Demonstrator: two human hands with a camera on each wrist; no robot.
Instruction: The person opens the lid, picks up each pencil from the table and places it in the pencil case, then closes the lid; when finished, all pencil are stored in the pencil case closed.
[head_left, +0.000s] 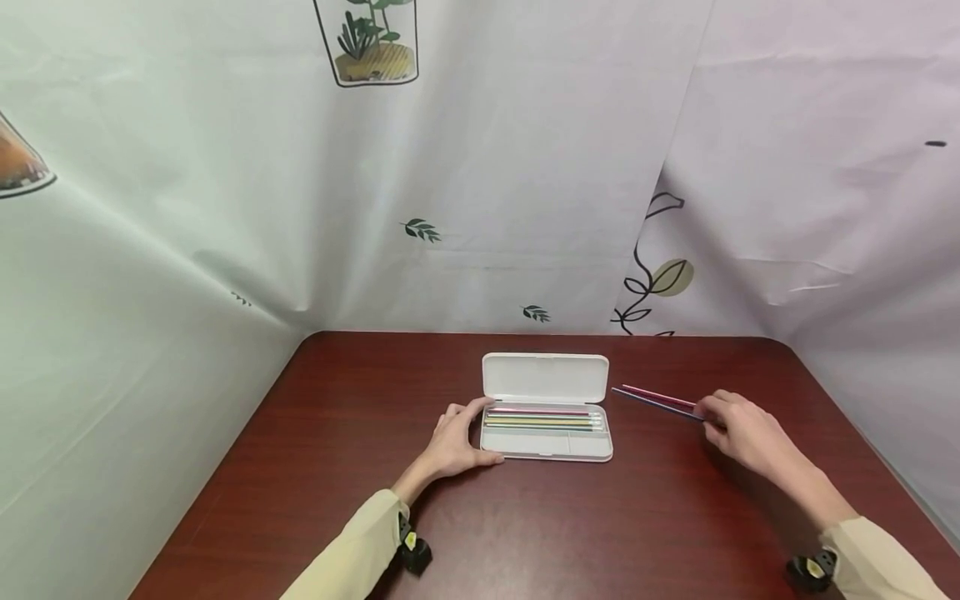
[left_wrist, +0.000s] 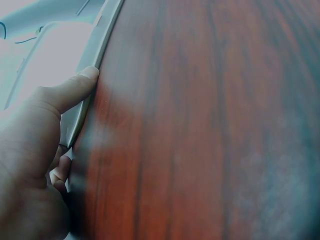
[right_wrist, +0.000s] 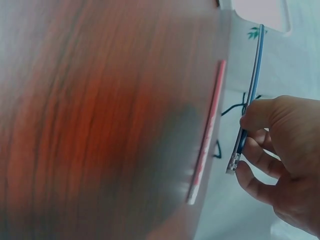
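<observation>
A white pencil case [head_left: 546,445] lies on the table with its lid [head_left: 545,377] raised at the back. Several coloured pencils [head_left: 543,422] lie side by side in its rear compartment. My left hand [head_left: 454,442] grips the case's left end, thumb along the front edge and a finger at the back corner. To the right of the case, my right hand [head_left: 744,429] pinches a blue pencil [right_wrist: 257,65] near its eraser end between thumb and fingers. In the right wrist view a red pencil [right_wrist: 207,132] lies on the table beside the blue one, apart from the fingers.
The dark red wooden table [head_left: 360,392] has rounded back corners. White cloth [head_left: 480,192] printed with plants hangs behind it and at both sides. A black wrist camera [head_left: 414,546] sits on the left wrist, and another camera [head_left: 812,571] on the right.
</observation>
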